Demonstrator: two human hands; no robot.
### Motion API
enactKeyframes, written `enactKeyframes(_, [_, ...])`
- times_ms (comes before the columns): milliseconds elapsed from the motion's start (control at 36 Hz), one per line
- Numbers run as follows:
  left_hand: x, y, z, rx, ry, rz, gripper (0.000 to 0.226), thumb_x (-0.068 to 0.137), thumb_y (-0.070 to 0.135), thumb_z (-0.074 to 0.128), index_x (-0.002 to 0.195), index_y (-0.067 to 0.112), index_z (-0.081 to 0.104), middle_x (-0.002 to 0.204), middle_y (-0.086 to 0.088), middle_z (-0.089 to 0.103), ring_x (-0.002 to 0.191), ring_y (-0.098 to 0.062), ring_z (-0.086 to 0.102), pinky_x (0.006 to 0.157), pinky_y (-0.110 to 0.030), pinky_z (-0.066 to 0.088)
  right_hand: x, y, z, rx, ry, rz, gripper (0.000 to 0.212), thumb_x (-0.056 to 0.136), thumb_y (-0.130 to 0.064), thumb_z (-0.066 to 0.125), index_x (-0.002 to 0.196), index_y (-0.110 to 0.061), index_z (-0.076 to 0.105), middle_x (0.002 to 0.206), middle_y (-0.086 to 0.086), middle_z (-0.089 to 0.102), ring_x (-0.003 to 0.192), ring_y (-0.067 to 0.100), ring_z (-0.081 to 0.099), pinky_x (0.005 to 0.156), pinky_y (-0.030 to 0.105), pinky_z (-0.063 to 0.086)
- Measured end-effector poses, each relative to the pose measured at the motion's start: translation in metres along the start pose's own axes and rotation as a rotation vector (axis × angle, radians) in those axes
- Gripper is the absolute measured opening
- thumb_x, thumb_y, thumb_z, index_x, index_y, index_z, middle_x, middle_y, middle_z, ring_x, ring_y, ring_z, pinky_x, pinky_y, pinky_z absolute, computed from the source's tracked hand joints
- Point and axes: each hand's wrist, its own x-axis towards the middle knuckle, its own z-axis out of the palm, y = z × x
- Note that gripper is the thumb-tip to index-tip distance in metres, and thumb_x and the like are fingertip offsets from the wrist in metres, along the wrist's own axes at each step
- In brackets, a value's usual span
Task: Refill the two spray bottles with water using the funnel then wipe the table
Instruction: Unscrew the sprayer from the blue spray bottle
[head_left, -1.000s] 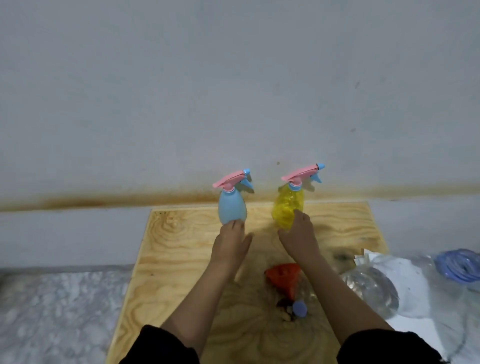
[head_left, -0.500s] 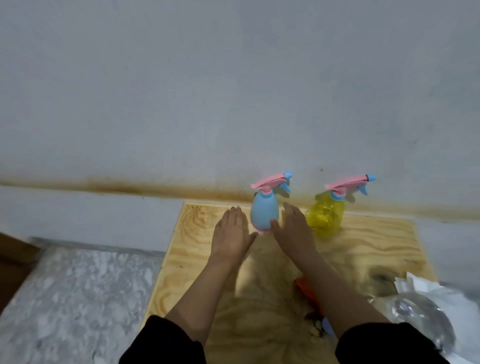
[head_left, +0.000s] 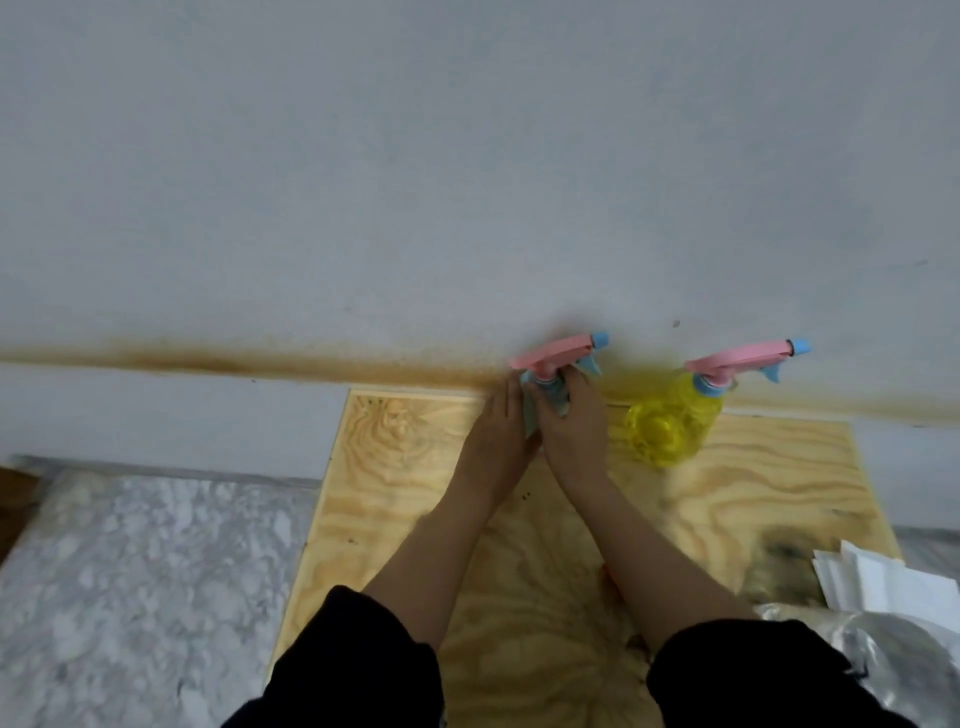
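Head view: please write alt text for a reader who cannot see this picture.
The left hand and right hand hold a blue spray bottle at the back of a plywood table. A yellow spray bottle stands untouched to its right.

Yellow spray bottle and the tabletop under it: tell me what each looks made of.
Yellow spray bottle: probably translucent, glossy plastic; light shows through its body. Tabletop: apparently bare plywood, matte; swirling grain and dark stains show.
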Motion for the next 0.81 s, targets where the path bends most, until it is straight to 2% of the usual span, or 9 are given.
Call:
enactKeyframes(139, [-0.008, 0.005, -0.002, -0.122, 0.018, 0.003, 0.075, 0.086, 0.018, 0.064, 0.145, 0.0, 0.021, 0.146, -0.018, 0.034, 0.133, -0.03, 0.035, 0.105, -0.032, 0.033, -0.009, -0.004, -0.009, 0.023, 0.033, -0.025, 0.017, 0.087, -0.022, 0.063, 0.102, -0.015, 0.061, 0.096, 0.002, 0.065, 0.086, 0.016, 0.059, 0.07, 0.028, 0.044])
enactKeyframes(194, [-0.015, 0.009, -0.005, -0.164, 0.051, 0.004, 0.074, 0.085, 0.028, 0.062, 0.142, -0.001, 0.027, 0.141, -0.018, 0.039, 0.13, -0.029, 0.039, 0.106, -0.035, 0.036, -0.013, -0.008, -0.015, 0.009, 0.039, -0.04, 0.02, 0.086, -0.024, 0.064, 0.104, -0.015, 0.062, 0.097, 0.002, 0.066, 0.087, 0.016, 0.06, 0.072, 0.031, 0.048])
enactKeyframes(361, [-0.024, 0.026, -0.009, -0.37, 0.111, -0.054, 0.062, 0.076, 0.04, 0.069, 0.127, 0.013, 0.046, 0.116, -0.005, 0.057, 0.106, -0.019, 0.058, 0.084, -0.041, 0.053, -0.034, -0.032, -0.035, 0.088, 0.06, -0.084, 0.021, 0.083, -0.023, 0.068, 0.103, -0.017, 0.065, 0.093, -0.006, 0.064, 0.086, 0.011, 0.058, 0.074, 0.025, 0.046])
enactKeyframes(444, [-0.039, 0.039, -0.014, -0.327, 0.158, 0.002, 0.057, 0.074, 0.036, 0.07, 0.119, 0.006, 0.05, 0.105, -0.009, 0.061, 0.094, -0.023, 0.062, 0.075, -0.037, 0.054, -0.048, -0.04, -0.044, 0.178, 0.079, -0.081, 0.025, 0.079, -0.028, 0.066, 0.1, -0.014, 0.067, 0.091, -0.005, 0.065, 0.082, 0.002, 0.054, 0.072, 0.014, 0.041])
enactKeyframes(500, [-0.053, 0.045, -0.017, -0.325, 0.2, 0.039, 0.062, 0.072, 0.045, 0.068, 0.115, 0.002, 0.053, 0.099, -0.011, 0.062, 0.087, -0.024, 0.063, 0.068, -0.035, 0.052, -0.056, -0.046, -0.051, 0.235, 0.07, -0.056, 0.028, 0.077, -0.031, 0.065, 0.098, -0.013, 0.067, 0.089, -0.003, 0.066, 0.08, 0.001, 0.055, 0.071, 0.01, 0.04])
enactKeyframes(611, [-0.073, 0.06, -0.023, -0.398, 0.223, 0.041, 0.069, 0.067, 0.049, 0.073, 0.116, 0.004, 0.054, 0.1, -0.01, 0.065, 0.089, -0.021, 0.065, 0.069, -0.036, 0.054, -0.067, -0.057, -0.07, 0.21, -0.003, -0.116, 0.024, 0.077, -0.031, 0.066, 0.092, -0.013, 0.066, 0.082, -0.007, 0.063, 0.074, -0.001, 0.055, 0.068, 0.011, 0.04])
enactKeyframes(667, [-0.081, 0.07, -0.029, -0.499, 0.197, -0.019, 0.06, 0.065, 0.039, 0.08, 0.116, 0.018, 0.054, 0.102, -0.003, 0.067, 0.09, -0.012, 0.065, 0.071, -0.029, 0.054, -0.071, -0.06, -0.08, 0.192, -0.041, -0.148, 0.021, 0.077, -0.028, 0.066, 0.091, -0.013, 0.067, 0.081, -0.008, 0.063, 0.073, -0.006, 0.055, 0.068, 0.01, 0.04])
enactKeyframes(722, [-0.089, 0.077, -0.035, -0.581, 0.146, -0.062, 0.056, 0.065, 0.028, 0.084, 0.112, 0.031, 0.054, 0.102, 0.004, 0.067, 0.09, -0.003, 0.065, 0.071, -0.024, 0.054, -0.075, -0.063, -0.09, 0.237, -0.086, -0.166, 0.021, 0.078, -0.026, 0.067, 0.093, -0.012, 0.068, 0.083, -0.006, 0.065, 0.075, -0.005, 0.056, 0.071, 0.014, 0.043])
enactKeyframes(806, [-0.101, 0.078, -0.043, -0.597, 0.071, -0.074, 0.065, 0.059, 0.036, 0.082, 0.117, 0.028, 0.055, 0.105, 0.007, 0.066, 0.091, -0.001, 0.064, 0.068, -0.018, 0.051, -0.082, -0.066, -0.106, 0.319, -0.221, -0.157, 0.022, 0.079, -0.026, 0.065, 0.095, -0.012, 0.069, 0.086, -0.002, 0.067, 0.08, 0.007, 0.057, 0.074, 0.031, 0.046])
